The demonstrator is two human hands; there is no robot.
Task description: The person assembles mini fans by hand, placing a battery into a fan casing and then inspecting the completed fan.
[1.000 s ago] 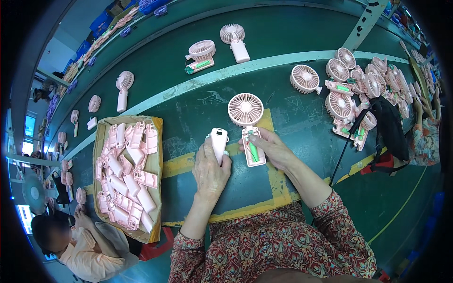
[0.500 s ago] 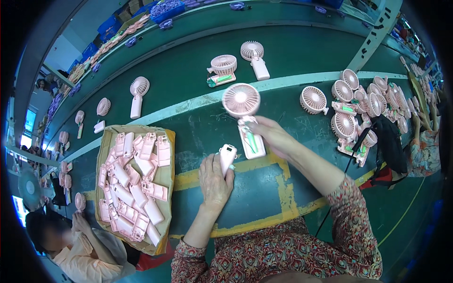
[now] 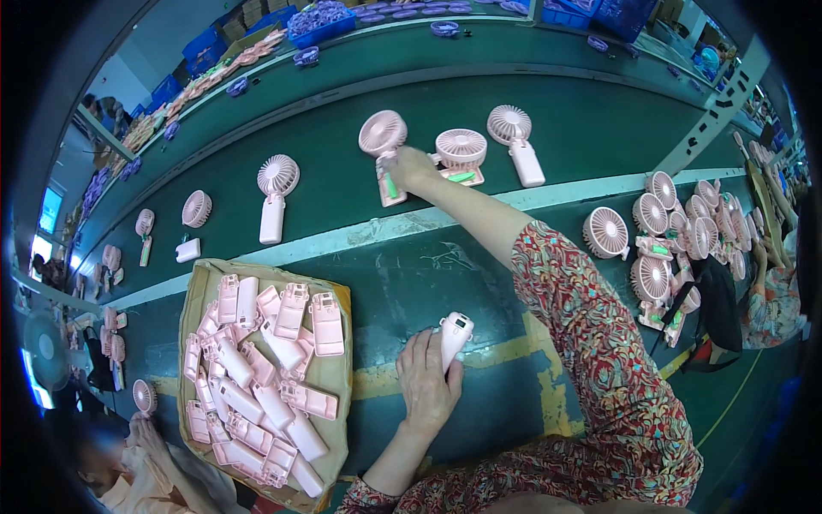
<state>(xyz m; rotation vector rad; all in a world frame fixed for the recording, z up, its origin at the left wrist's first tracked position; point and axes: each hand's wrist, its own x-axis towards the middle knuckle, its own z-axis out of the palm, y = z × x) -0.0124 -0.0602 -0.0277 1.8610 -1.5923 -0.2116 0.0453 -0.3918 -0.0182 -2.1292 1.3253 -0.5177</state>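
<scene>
Stretched far across the bench, my right hand (image 3: 413,171) grips a pink handheld fan (image 3: 383,133) near its neck, over the green belt. The fan's handle is uncovered and shows a green part inside. My left hand (image 3: 428,381) rests near the front of the table, fingers curled around a pink handle shell (image 3: 456,337) with a small dark slot at its top. To the left of this hand stands a cardboard box (image 3: 344,377) of loose pink handle shells (image 3: 253,403). Right of the held fan, another pink fan (image 3: 461,150) lies with its green insert showing.
A closed fan (image 3: 523,154) and another closed fan (image 3: 274,197) lie along the belt (image 3: 342,201). Several fans are heaped at the right (image 3: 664,227), beside a dark bag (image 3: 715,295). A co-worker (image 3: 128,454) sits at lower left; another person's arm shows at far right.
My right hand has carried the open-handled fan away from me, up and left onto the belt. My left hand still holds the shell. The whole view has shifted.
</scene>
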